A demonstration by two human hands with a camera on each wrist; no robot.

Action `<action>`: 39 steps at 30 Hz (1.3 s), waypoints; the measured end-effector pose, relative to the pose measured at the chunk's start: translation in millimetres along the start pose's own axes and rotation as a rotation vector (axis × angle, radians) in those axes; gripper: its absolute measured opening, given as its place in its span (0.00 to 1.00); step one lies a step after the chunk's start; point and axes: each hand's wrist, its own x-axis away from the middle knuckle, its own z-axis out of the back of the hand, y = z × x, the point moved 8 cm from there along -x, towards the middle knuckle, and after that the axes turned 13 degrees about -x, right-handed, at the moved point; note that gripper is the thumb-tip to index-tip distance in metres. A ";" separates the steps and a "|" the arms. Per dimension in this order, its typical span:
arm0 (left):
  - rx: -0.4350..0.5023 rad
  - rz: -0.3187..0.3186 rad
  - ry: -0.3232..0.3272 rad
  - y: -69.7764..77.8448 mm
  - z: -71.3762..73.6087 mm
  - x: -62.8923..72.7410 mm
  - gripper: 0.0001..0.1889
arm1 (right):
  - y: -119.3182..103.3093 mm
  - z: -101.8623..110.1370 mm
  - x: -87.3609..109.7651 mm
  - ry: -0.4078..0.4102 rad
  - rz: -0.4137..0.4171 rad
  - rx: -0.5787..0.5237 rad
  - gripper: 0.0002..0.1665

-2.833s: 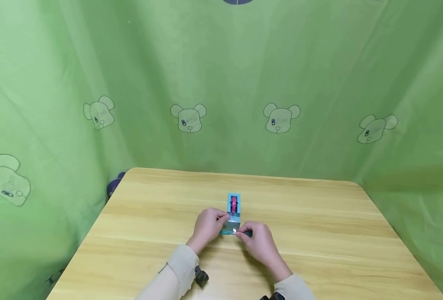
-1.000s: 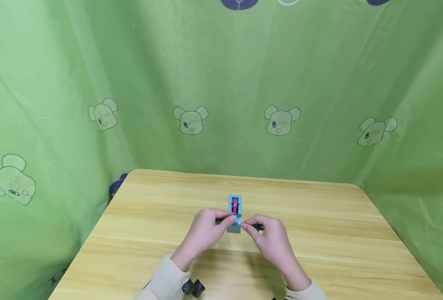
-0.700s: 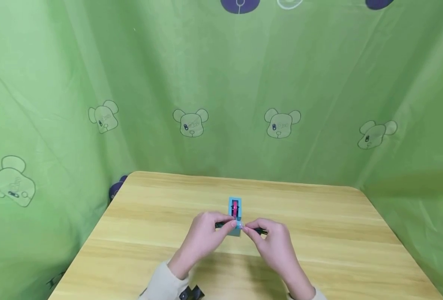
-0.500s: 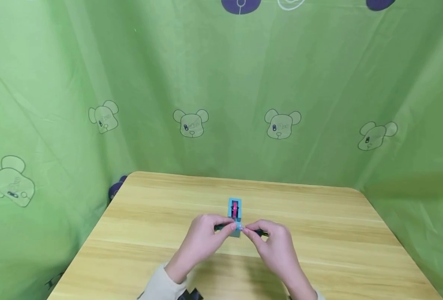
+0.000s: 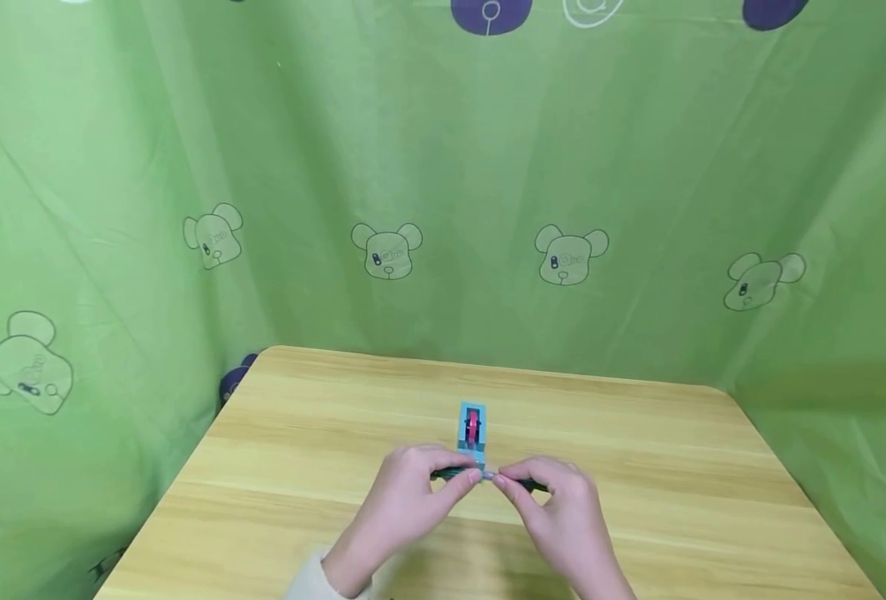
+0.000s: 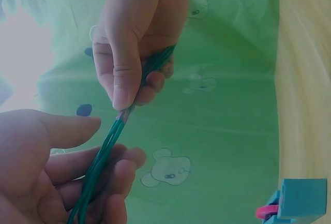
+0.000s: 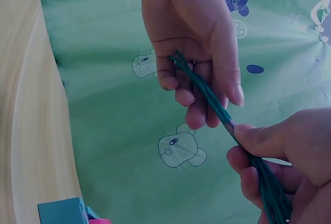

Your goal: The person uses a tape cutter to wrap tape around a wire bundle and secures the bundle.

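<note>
A thin bundle of green cord, folded along its length, is held in the air between my two hands. A narrow band of clear, shiny tape sits around its middle. My right hand pinches the bundle between thumb and fingers just beside the band. My left hand has its fingers curled under the other half, while its thumb stands off the cord in the left wrist view. Just beyond the hands, a light-blue tape dispenser with a pink roll stands on the table, its front partly hidden.
The wood-grain table spreads around the hands and the dispenser. A green curtain with bear prints hangs behind the table and along both sides.
The bundle has come up off the table by the dispenser and towards me. Tape pulled out at the dispenser's front is now around it, and both hands have moved nearer.
</note>
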 end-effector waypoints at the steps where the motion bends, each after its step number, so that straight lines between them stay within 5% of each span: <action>1: 0.000 0.002 0.000 0.4 0.3 0.6 0.12 | -1.7 0.4 0.6 0.002 0.007 0.001 0.12; 15: -0.048 -0.026 0.021 9.3 4.3 6.1 0.11 | -26.0 5.8 4.8 0.061 0.188 -0.010 0.15; 28: -0.097 -0.070 0.067 15.3 9.1 9.8 0.09 | -30.5 5.1 7.9 0.061 0.190 -0.007 0.16; 39: -0.121 -0.121 0.136 17.5 12.6 13.0 0.04 | -28.1 3.2 9.9 0.005 0.103 -0.019 0.17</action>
